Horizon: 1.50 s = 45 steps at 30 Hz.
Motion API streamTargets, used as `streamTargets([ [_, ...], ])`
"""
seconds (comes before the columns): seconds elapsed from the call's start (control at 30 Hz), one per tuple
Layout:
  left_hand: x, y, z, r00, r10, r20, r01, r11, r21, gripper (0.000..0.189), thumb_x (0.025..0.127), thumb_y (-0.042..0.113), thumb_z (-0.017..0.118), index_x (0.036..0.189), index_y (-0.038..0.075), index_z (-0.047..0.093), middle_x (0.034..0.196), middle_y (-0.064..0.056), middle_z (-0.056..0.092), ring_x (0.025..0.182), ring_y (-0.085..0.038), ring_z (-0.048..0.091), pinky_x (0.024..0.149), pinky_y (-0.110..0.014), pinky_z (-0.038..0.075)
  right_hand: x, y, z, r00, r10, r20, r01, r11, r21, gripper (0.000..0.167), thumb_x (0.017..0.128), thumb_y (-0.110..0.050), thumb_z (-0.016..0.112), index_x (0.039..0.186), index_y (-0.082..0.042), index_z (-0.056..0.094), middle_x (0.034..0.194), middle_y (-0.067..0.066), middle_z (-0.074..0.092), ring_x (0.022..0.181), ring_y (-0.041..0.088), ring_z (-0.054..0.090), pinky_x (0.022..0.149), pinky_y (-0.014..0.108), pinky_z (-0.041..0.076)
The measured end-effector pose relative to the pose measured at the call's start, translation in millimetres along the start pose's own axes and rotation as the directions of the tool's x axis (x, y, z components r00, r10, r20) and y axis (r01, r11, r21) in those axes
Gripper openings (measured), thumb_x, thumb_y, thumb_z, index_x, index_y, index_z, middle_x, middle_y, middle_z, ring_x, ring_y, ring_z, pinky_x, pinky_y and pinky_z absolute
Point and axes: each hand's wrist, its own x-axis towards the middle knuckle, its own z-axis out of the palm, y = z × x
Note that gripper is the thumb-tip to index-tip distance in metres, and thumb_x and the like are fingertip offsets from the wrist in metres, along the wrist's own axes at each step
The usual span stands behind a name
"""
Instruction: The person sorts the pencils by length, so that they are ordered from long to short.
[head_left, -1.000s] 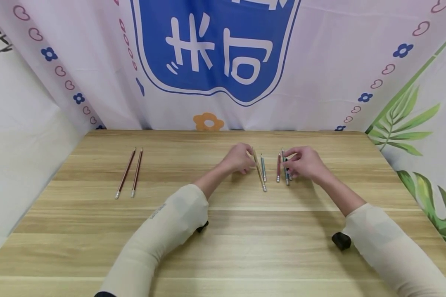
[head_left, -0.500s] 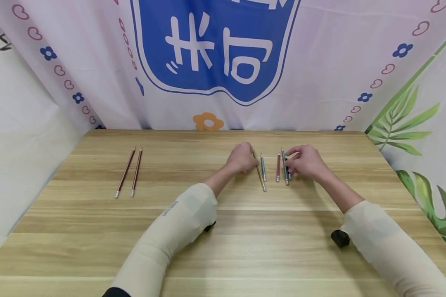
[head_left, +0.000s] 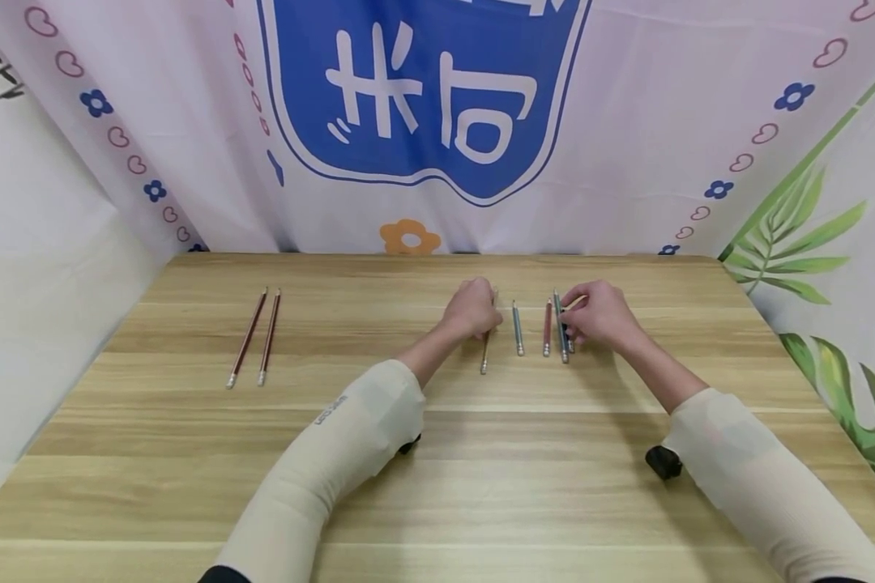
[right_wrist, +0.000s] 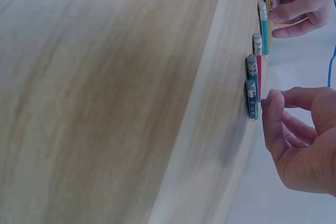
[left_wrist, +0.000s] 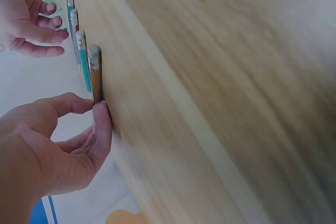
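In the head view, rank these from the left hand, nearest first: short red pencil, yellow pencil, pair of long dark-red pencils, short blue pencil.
1. Yellow pencil: pinched by the left hand.
2. Short blue pencil: just to its right.
3. Short red pencil: further right.
4. Long dark-red pencils: well off to its left.

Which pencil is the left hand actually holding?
The slim yellow eraser-tipped pencil: it's the only yellow one, and the only one the left hand pinches.
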Motion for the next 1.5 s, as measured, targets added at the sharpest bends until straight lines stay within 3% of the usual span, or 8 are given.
streamTargets([
  [0.37, -7.8, -6.8, -8.5, 0.999, 0.002, -0.035, 0.0, 0.997, 0.078, 0.03, 0.088, 0.002, 0.073, 0.07, 0.009, 0.051, 0.067, -0.004, 0.053, 0.053, -0.015, 0.054, 0.043, -0.021, 0.049, 1.2, 0, 0, 1.0, 0.005, -0.013, -0.006, 0.999, -0.034, 0.024, 0.093, 0.002, 0.07, 0.113, 0.014, 0.064, 0.088, 0.023, 0.074, 0.056, 0.013, 0.066, 0.054, 0.031, 0.064],
  [0.7, -8.4, -15.0, -12.8, 1.0, 0.025, -0.011, -0.025, 1.0, -0.001, 0.051, 0.085, -0.003, 0.068, 0.051, 0.016, 0.034, 0.045, 0.006, 0.029, 0.04, -0.008, 0.029, 0.037, -0.019, 0.026, 1.4, -2, 3, 1.0, 0.007, -0.015, -0.008, 0.999, -0.039, 0.022, 0.093, 0.003, 0.071, 0.11, 0.016, 0.065, 0.085, 0.022, 0.074, 0.054, 0.012, 0.067, 0.053, 0.028, 0.064],
  [0.83, -12.2, -19.1, -16.5, 0.999, 0.04, -0.004, -0.041, 0.997, -0.063, 0.049, 0.087, -0.002, 0.068, 0.054, 0.015, 0.036, 0.048, 0.005, 0.033, 0.038, -0.008, 0.035, 0.036, -0.018, 0.027, 2.0, -4, 4, 1.0, 0.01, -0.008, -0.011, 0.999, -0.047, 0.023, 0.092, 0.003, 0.072, 0.109, 0.015, 0.064, 0.079, 0.019, 0.073, 0.053, 0.013, 0.066, 0.051, 0.027, 0.063],
  [0.97, -17.8, -22.4, -23.0, 0.999, 0.036, -0.017, -0.038, 0.991, -0.126, 0.024, 0.088, 0.001, 0.073, 0.074, 0.009, 0.055, 0.069, -0.002, 0.053, 0.044, -0.008, 0.047, 0.039, -0.016, 0.039, 3.9, -4, 5, 1.0, 0.0, -0.002, 0.0, 0.997, -0.073, 0.023, 0.091, 0.002, 0.075, 0.106, 0.014, 0.065, 0.076, 0.018, 0.072, 0.053, 0.013, 0.066, 0.048, 0.025, 0.06],
  [1.03, -21.1, -24.7, -26.9, 0.999, 0.031, -0.021, -0.035, 0.984, -0.175, 0.012, 0.088, 0.002, 0.075, 0.09, 0.004, 0.063, 0.083, -0.006, 0.06, 0.049, -0.01, 0.053, 0.043, -0.018, 0.048, 5.0, -3, 6, 1.0, -0.005, 0.001, 0.005, 0.996, -0.093, 0.022, 0.09, 0.001, 0.076, 0.106, 0.014, 0.065, 0.075, 0.016, 0.072, 0.052, 0.012, 0.065, 0.047, 0.023, 0.058],
  [1.13, -25.9, -29.3, -32.9, 1.0, 0.026, 0.006, -0.023, 0.959, -0.282, 0.018, 0.09, 0.001, 0.074, 0.106, -0.001, 0.066, 0.089, -0.011, 0.064, 0.056, -0.012, 0.057, 0.053, -0.024, 0.057, 6.6, -2, 6, 1.0, -0.007, 0.003, 0.007, 0.994, -0.109, 0.023, 0.09, 0.0, 0.076, 0.105, 0.013, 0.065, 0.073, 0.015, 0.072, 0.051, 0.012, 0.064, 0.044, 0.022, 0.055],
  [1.27, -30.4, -35.6, -40.3, 0.998, 0.017, 0.054, 0.007, 0.911, -0.412, 0.018, 0.092, -0.001, 0.071, 0.109, -0.001, 0.065, 0.084, -0.008, 0.063, 0.06, -0.014, 0.058, 0.062, -0.031, 0.063, 8.1, -2, 8, 1.0, -0.004, 0.01, 0.005, 0.993, -0.115, 0.022, 0.09, 0.0, 0.076, 0.104, 0.012, 0.064, 0.069, 0.014, 0.07, 0.049, 0.012, 0.063, 0.044, 0.022, 0.055],
  [1.5, -33.8, -47.2, -48.9, 0.996, 0.018, 0.083, 0.027, 0.858, -0.513, 0.019, 0.091, -0.006, 0.067, 0.109, -0.002, 0.064, 0.087, -0.011, 0.066, 0.061, -0.016, 0.059, 0.058, -0.029, 0.062, 10.1, -3, 11, 1.0, 0.003, 0.027, 0.001, 0.991, -0.133, 0.02, 0.09, -0.001, 0.076, 0.102, 0.01, 0.065, 0.066, 0.013, 0.07, 0.048, 0.012, 0.063, 0.043, 0.021, 0.054],
])
